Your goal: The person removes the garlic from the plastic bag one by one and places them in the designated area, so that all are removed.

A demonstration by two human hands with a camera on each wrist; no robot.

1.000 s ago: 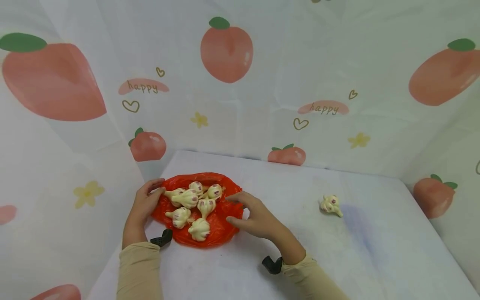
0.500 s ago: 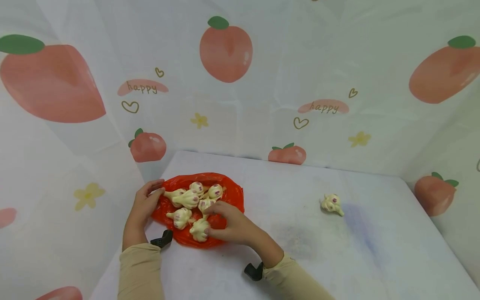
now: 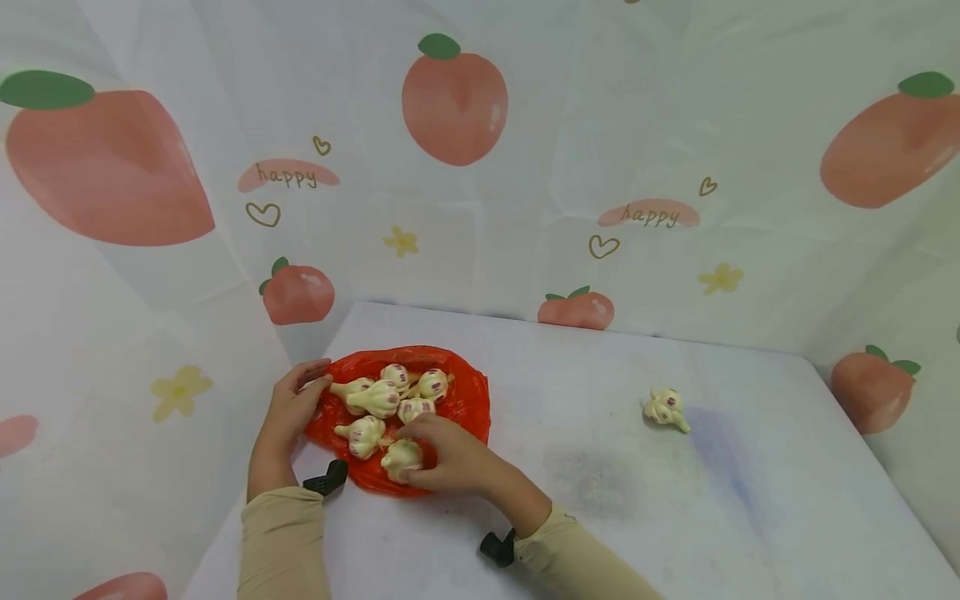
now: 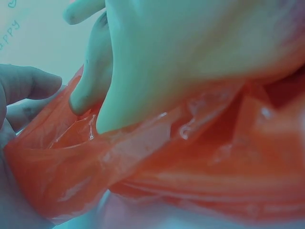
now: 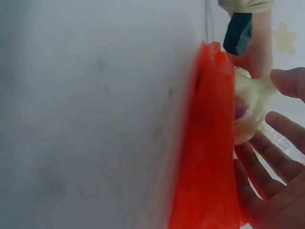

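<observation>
A crinkled red plastic bag [image 3: 468, 400] lies opened out on the table, with several pale garlic bulbs [image 3: 375, 400] in it. At the bag's left edge my left hand [image 3: 291, 408] rests, fingers and thumb apart; in the left wrist view red plastic lies against its palm, near a large blurred bulb [image 4: 157, 62]. My right hand [image 3: 457, 458] reaches over the bag's front right part, thumb and fingers at opposite sides of the front garlic bulb [image 3: 402, 461]. In the right wrist view this bulb [image 5: 250, 107] shows between thumb and fingertips, partly hidden by the bag's red side.
A single garlic bulb [image 3: 665, 408] lies apart on the right of the white table [image 3: 525, 367], beside a bluish stain. Cloth with printed peaches [image 3: 453, 108] hangs behind and at both sides. Black wrist pieces [image 3: 326, 477] stick out from both sleeves.
My right hand has come left and down from the bag's right edge to the front garlic bulb, its thumb and fingers closing about it. The left hand stays at the bag's edge.
</observation>
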